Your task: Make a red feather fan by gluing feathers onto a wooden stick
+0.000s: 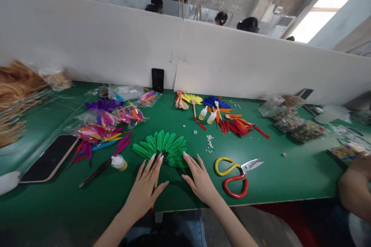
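Several fingers (155, 168) at green fanned feathers (164, 142)

Green feather fan (160, 144) — bright green feathers, slim, rounded tips, laid out in a wide arc, roughly a half circle. Lies flat on the surface (275, 177), left of the scissors (239, 177) and well apart from them. Feathers overlap toward the base; tips separate along the upper edge. Leftmost tips point away from the scissors, lowest right ones toward them. Dark quill ends converge at lower middle — partly covered there, can't tell if joined. Spread looks fairly even.
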Demonstrator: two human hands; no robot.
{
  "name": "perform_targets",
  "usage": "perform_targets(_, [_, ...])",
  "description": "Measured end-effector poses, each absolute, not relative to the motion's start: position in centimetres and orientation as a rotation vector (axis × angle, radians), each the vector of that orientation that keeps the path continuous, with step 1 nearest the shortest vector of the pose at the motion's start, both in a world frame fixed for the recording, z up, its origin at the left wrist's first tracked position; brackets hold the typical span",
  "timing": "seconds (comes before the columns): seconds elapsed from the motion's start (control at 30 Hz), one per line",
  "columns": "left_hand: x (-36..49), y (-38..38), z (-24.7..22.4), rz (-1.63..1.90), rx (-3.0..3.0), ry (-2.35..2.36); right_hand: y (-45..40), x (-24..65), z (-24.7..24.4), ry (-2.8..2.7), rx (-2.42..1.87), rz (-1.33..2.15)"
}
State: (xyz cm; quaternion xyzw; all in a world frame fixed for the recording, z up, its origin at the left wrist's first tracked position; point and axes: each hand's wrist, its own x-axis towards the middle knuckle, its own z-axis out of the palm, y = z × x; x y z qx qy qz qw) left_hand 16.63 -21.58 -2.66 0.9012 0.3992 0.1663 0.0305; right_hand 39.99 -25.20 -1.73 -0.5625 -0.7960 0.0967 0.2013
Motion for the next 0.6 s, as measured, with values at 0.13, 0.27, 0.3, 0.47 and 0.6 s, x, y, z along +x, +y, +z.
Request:
perform_targets(0.13, [16.6, -21.5, -2.7, 0.522, 2.784, 1.227, -25.1, 39.9, -1.8, -2.224, -1.576, 0.259])
perform_targets(0.27, [16.6, -21.5, -2.7, 0.533, 2.772, 1.224, -25.1, 39.9, -2.0, -2.215, -1.574, 0.265])
perform_targets(0.3, [16.6, -21.6, -2.7, 0.531, 2.767, 1.224, -25.1, 39.9, -2.0, -2.208, -1.573, 0.269])
perform_targets(0.47, [16.6, -21.8, -2.2, 0.538, 2.645, 1.323, -25.5, 40.2, -2.4, -2.105, -1.577, 0.269])
perform_targets(0.6, [16.7, -21.9, -1.7, 0.574, 2.552, 1.41, -26.1, 40.4, -2.9, -1.944, -1.624, 0.228])
